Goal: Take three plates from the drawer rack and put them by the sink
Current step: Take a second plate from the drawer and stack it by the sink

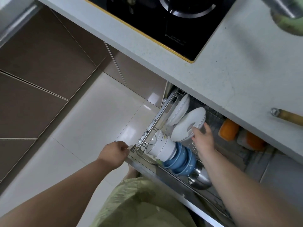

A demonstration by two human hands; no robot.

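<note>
The drawer stands pulled out from under the counter, so the rack lies open to reach from above. The left hand is closed on the drawer's front corner at about 7 o'clock of the rack, fingers curled round the edge, probably to steady the drawer while the other hand works. The right hand has hold of a white plate: the fingers spread behind its rim and the thumb lies on its face, tilting it out of its slot. More plates stand on edge just beyond, at 11 o'clock of the held one; standing upright lets each be gripped by the rim. White bowls and blue bowls lie nested at 7 o'clock of the plate. No sink shows, so none of the plates has yet reached it, judging by this view.
</note>
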